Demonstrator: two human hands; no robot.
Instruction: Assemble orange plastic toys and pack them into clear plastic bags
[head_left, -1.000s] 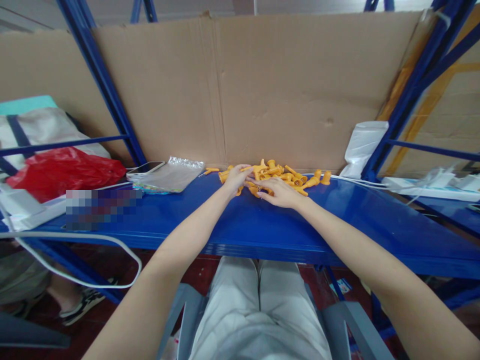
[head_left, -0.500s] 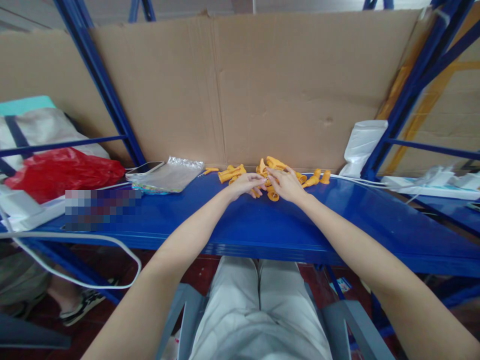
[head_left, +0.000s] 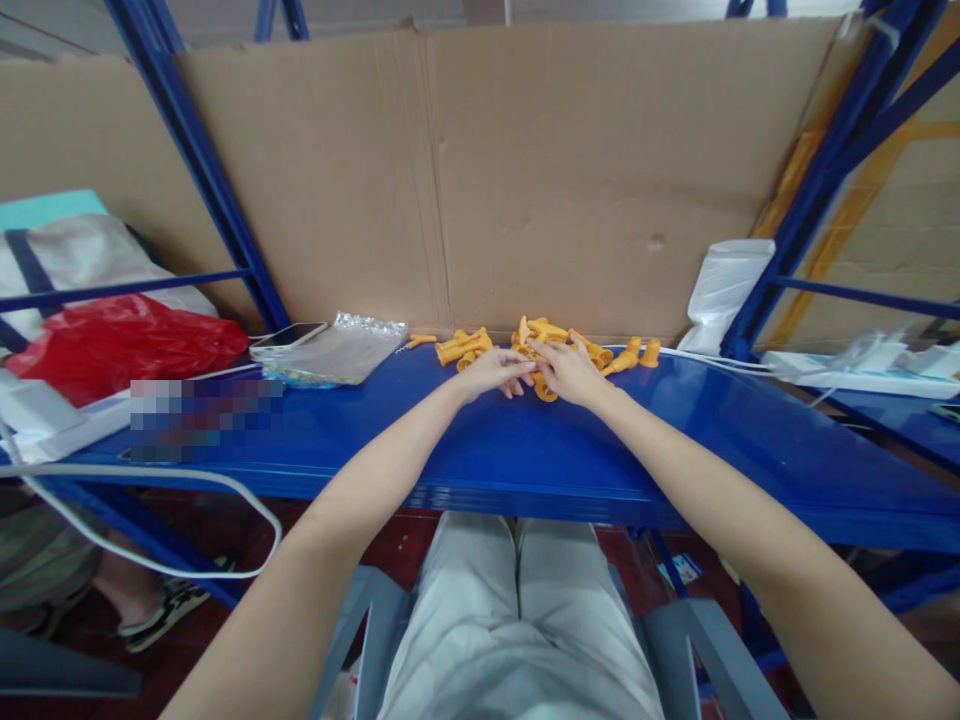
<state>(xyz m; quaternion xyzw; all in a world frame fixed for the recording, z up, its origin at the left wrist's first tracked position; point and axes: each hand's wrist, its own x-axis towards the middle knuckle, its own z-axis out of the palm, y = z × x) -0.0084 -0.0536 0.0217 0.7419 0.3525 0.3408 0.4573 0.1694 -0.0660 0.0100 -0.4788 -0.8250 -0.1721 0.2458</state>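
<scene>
A pile of small orange rubber pieces (head_left: 551, 335) lies at the back of the blue shelf (head_left: 480, 440), against the cardboard wall. My left hand (head_left: 491, 372) and my right hand (head_left: 571, 372) meet at the front of the pile, fingertips touching. Both hands have their fingers curled and pinched on orange pieces (head_left: 541, 388) that show between and under them. More orange pieces (head_left: 457, 348) lie just left of my left hand, and a few (head_left: 637, 354) to the right.
A clear plastic bag (head_left: 337, 352) and a phone (head_left: 289, 335) lie left of the pile. Further left are a red bag (head_left: 120, 345) and a white cable (head_left: 150, 480). A white pouch (head_left: 724, 290) and a power strip (head_left: 847, 380) sit at the right. Another person's foot (head_left: 157, 610) shows lower left.
My hands drew back from deep in the pile to its front edge and came together. The pile was stirred, and some pieces now lie apart on the left.
</scene>
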